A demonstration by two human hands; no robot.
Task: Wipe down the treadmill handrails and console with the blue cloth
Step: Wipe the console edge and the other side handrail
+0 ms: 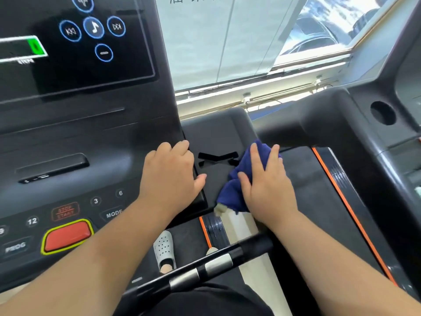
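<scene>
The right hand (267,188) presses the bunched dark-blue cloth (237,185) on the black plastic console wing, just right of its X-shaped slot (217,158). The left hand (170,176) rests open, empty, left of the slot — it could nudge nearby buttons.

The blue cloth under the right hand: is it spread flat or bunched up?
Bunched up. The blue cloth sits crumpled in folds under the right hand, pressed on the black console tray.
</scene>
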